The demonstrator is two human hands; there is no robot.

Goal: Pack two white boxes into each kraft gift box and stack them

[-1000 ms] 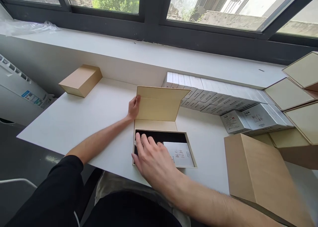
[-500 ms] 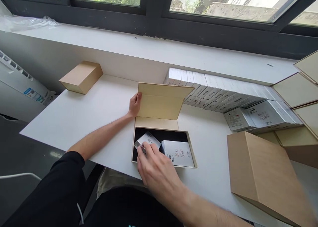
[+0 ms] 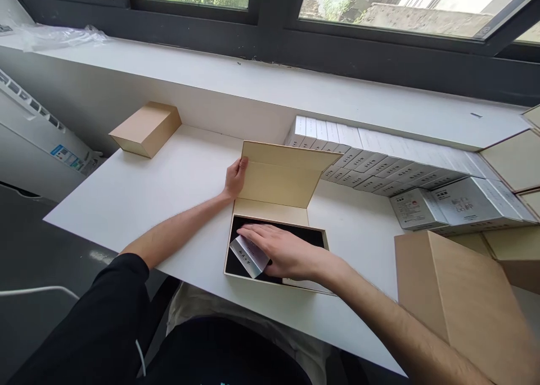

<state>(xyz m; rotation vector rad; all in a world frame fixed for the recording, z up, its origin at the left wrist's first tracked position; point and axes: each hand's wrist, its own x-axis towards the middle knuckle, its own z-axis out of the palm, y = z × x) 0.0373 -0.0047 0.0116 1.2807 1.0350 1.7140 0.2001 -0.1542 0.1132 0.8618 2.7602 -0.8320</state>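
The small white box [image 3: 250, 254] sat tilted in the left half of the gift box [image 3: 276, 244] at lower centre, the right hand [image 3: 283, 251] clamped on it, fingers spread. Above, the left hand [image 3: 235, 177] pinched the raised lid [image 3: 287, 174]. Pressed while crooked, the white box would probably jam against the black lining.

Bare left hand [image 3: 235, 178] and bare right hand [image 3: 287, 251], no rings, no watch; forearms uncovered, fine hair along the right one; loose black fabric sleeve [image 3: 99, 323] pushed up to the left elbow; thin white cord [image 3: 141, 358] hanging against the black top; pale trousers [image 3: 211, 312] below.
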